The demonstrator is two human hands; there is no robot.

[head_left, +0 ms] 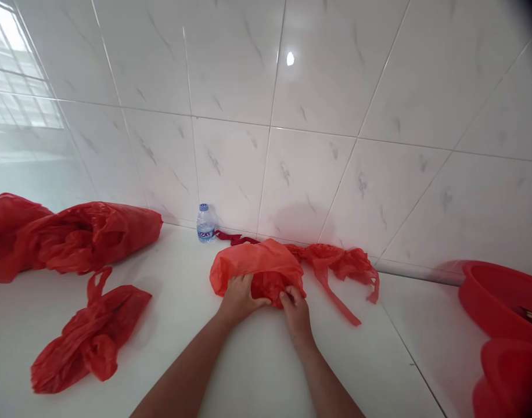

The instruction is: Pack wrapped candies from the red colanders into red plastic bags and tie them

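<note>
A red plastic bag [257, 258] lies bunched on the white surface in front of me, its mouth towards me and crumpled red plastic inside it. My left hand [240, 299] grips the left part of the bag's mouth, with the thumb stretched across the opening. At the right side of the mouth, my right hand [297, 313] is closed, thumb and fingers pinching the bag's plastic. Both hands partly cover the opening, so what else it contains cannot be made out.
A small clear water bottle [205, 224] with a blue cap stands by the tiled wall. Torn red plastic [335, 264] lies right of the bag. Leftward are a large red bag [92, 238] and a smaller knotted one [89, 339]. Red basins [484, 296] sit at the far right.
</note>
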